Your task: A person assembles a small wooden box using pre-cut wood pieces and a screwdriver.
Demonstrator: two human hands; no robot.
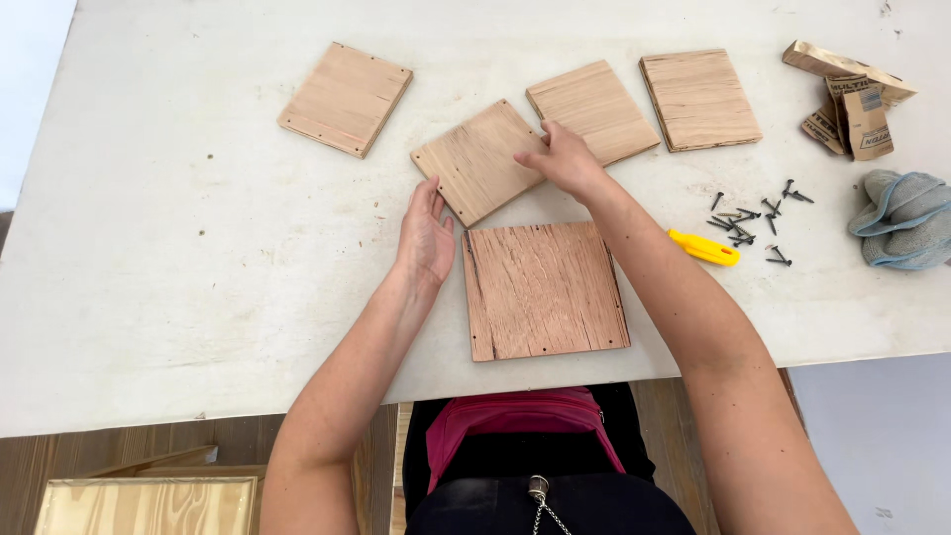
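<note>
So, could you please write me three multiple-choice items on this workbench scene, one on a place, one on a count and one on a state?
1. Where does the yellow tool lie?
A. right of the nearest wood panel
B. on the far-left panel
C. under the cloth

2. How many square wood panels are on the white table?
A. three
B. five
C. seven

3. What is the right hand doing?
A. gripping a screw
B. resting on the tilted middle panel
C. hanging off the table

Answers:
1 A, it lies by the screws, right of that panel.
2 B, four lie in the far row and one near.
3 B, its fingers lie flat on that panel; the left hand touches the same panel's near corner.
</note>
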